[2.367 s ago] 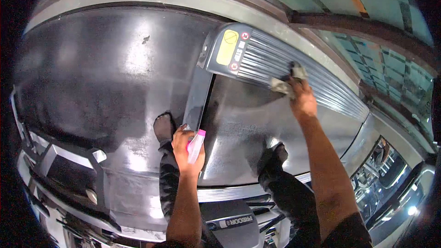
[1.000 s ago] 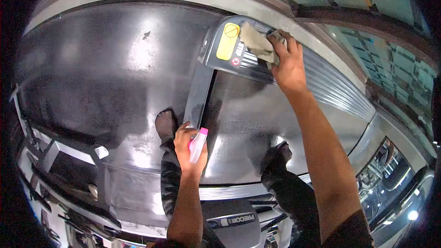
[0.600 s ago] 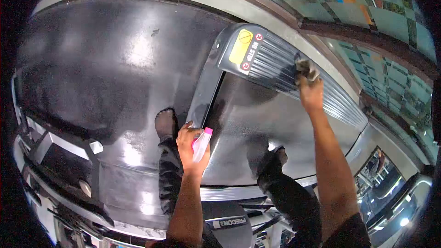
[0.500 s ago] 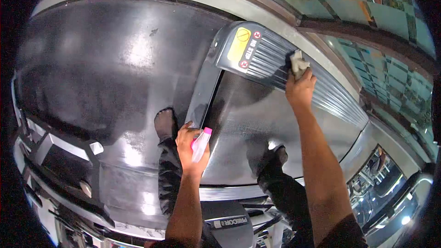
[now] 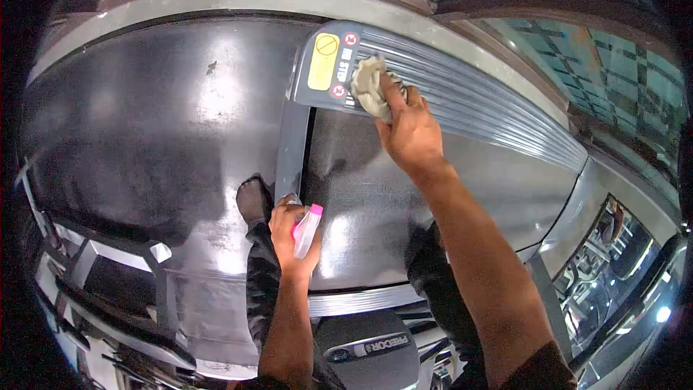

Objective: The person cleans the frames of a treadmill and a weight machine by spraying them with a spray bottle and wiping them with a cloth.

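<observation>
Here, the right hand (image 5: 410, 130) clamps a crumpled beige cloth (image 5: 368, 85) onto the ribbed grey treadmill hood (image 5: 476, 97), a yellow warning label (image 5: 324, 62) at the cloth's 9 o'clock. At 7 o'clock from it, the left hand (image 5: 287, 237) grips a pink-capped spray bottle (image 5: 306, 227).

Wearer's view. My left hand (image 5: 289, 230) and right hand (image 5: 413, 133) are bare, as are both forearms up past the elbow. A short dark fabric sleeve (image 5: 538, 370) shows at my right upper arm. Dark, faintly glossy trousers (image 5: 258, 289) cover both legs, creased along the shin. A black foot covering (image 5: 254, 201) is on my left foot; shoe or sock, I cannot tell.
</observation>
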The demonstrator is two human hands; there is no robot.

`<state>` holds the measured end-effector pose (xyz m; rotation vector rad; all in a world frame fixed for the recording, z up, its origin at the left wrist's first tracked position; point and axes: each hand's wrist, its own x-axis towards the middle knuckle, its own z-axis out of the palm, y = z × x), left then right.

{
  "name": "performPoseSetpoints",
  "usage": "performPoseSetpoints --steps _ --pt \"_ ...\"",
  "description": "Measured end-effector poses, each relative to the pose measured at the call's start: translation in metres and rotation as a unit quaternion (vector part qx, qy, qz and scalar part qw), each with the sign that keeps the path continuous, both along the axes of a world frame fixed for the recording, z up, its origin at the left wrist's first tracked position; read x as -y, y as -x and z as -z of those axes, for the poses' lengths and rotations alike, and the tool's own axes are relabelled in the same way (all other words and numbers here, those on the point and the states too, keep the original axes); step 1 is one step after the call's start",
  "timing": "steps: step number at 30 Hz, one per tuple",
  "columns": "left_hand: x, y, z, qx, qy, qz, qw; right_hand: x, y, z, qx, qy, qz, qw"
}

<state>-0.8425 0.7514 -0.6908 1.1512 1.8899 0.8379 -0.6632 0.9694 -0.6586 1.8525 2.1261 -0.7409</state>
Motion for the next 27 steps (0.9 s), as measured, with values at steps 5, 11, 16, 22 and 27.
performPoseSetpoints --steps 5,11,16,22,27 --pt "-0.004 0.001 -0.004 -0.015 -0.002 0.009 1.0 0.019 -0.099 0.027 0.111 -0.063 -0.115 0.985" --pt "-0.004 0.008 -0.002 -0.018 0.002 -0.031 0.999 0.011 -0.146 -0.001 0.222 -0.002 0.013 0.975" --pt "-0.003 0.01 -0.004 -0.003 -0.014 -0.049 0.999 -0.011 -0.068 0.014 0.006 -0.074 0.079 0.994" --pt "-0.002 0.01 0.001 -0.005 -0.025 -0.033 0.999 -0.013 0.018 0.027 0.035 -0.148 0.053 0.987" --pt "-0.003 0.013 0.001 0.009 -0.013 -0.036 0.999 -0.001 -0.038 0.015 0.079 -0.081 -0.05 0.992"
